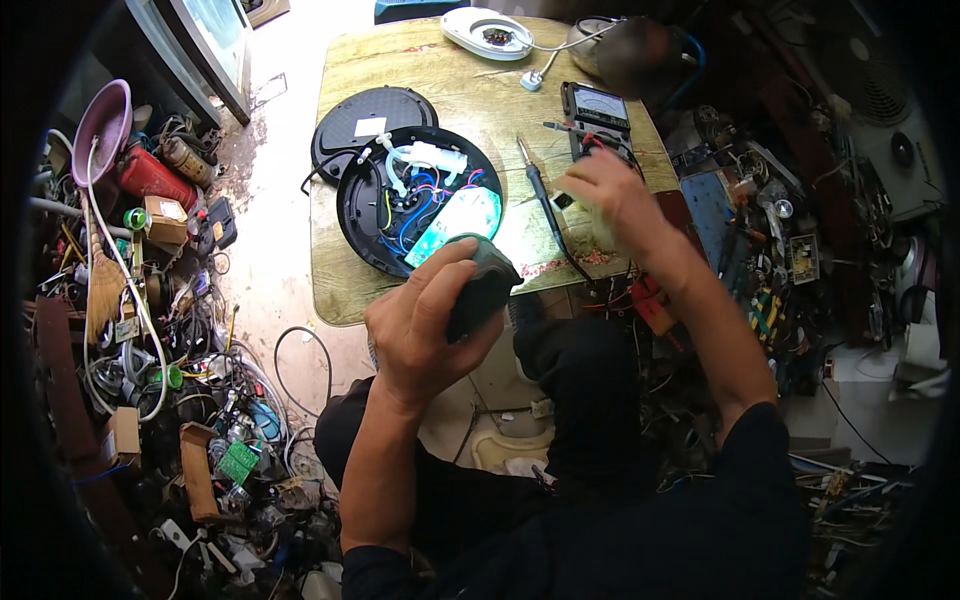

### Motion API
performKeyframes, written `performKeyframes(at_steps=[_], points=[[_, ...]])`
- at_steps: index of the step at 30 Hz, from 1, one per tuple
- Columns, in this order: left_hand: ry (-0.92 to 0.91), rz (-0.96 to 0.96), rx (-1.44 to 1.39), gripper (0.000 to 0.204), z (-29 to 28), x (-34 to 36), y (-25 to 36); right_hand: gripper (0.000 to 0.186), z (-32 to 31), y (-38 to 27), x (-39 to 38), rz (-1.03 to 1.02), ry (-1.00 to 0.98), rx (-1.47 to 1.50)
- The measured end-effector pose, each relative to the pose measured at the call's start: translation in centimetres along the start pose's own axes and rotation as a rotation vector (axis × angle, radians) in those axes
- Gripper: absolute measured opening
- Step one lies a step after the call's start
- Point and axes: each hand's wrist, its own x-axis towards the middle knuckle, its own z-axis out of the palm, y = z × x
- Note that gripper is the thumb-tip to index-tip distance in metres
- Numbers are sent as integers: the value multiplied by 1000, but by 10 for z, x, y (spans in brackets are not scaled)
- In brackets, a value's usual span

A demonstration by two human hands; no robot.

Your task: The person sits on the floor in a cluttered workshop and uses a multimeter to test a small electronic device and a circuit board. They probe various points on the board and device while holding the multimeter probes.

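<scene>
My left hand (425, 325) is wrapped round a dark, blocky flashlight-like object (485, 290), held over the table's near edge. Just beyond it, a brightly lit circuit board (462, 222) sits in an opened round black appliance base (345, 215), among coloured wires and a white plastic part with tubing (435, 157). My right hand (612, 195) is raised over the table's right side, slightly blurred, fingers drawn together. By its fingertips shows a small black-and-white piece (562, 201); whether it is gripped is unclear. Left of this hand lies a soldering iron (537, 185).
An analog multimeter (597, 108) with test leads stands beyond my right hand. A round black cover (385, 108) lies behind the base. A white oval device (487, 36) and a plug (532, 80) lie at the far edge. Piled parts and cables (240, 440) crowd both sides.
</scene>
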Motion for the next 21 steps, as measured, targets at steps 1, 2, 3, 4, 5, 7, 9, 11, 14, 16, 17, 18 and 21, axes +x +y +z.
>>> performKeyframes(at_steps=[1, 2, 3, 4, 5, 7, 9, 11, 14, 16, 17, 18, 21], points=[[-1, -1, 1, 61, 0, 0, 0, 24, -4, 13, 11, -82, -28, -32], [0, 4, 6, 61, 1, 1, 0, 23, -6, 25, 19, -162, -57, -67], [0, 8, 13, 62, 2, 1, -1, 24, 0, 35, 23, -194, -81, -61], [-1, 12, 21, 62, 3, 1, -1, 25, 8, 45, 26, -226, -105, -54], [-2, 8, 21, 62, 3, 1, -1, 26, 13, 49, 32, -262, -128, -45], [-3, 0, 21, 62, 2, 1, -2, 28, 18, 53, 39, -290, -174, -19], [-52, -26, -2, 62, 0, 1, 0, 29, 26, 56, 45, -323, -175, -12], [-82, -36, -8, 62, 0, 2, 2, 29, 36, 60, 46, -355, -137, -27], [-87, -31, 2, 62, 1, 4, 5, 25, 37, 60, 47, -403, 31, -176], [-75, -35, 0, 62, 2, 3, 4, 20, 30, 46, 39, -249, 243, -180], [-50, -26, 10, 62, 2, 2, 2, 17, 26, 33, 33, -176, 348, -179], [-19, -13, 4, 61, 5, 2, 0, 15, 19, 16, 19, 24, 284, -90], [27, 32, 5, 62, 8, 0, -5, 14, 18, -43, -20, 461, 152, 111]])
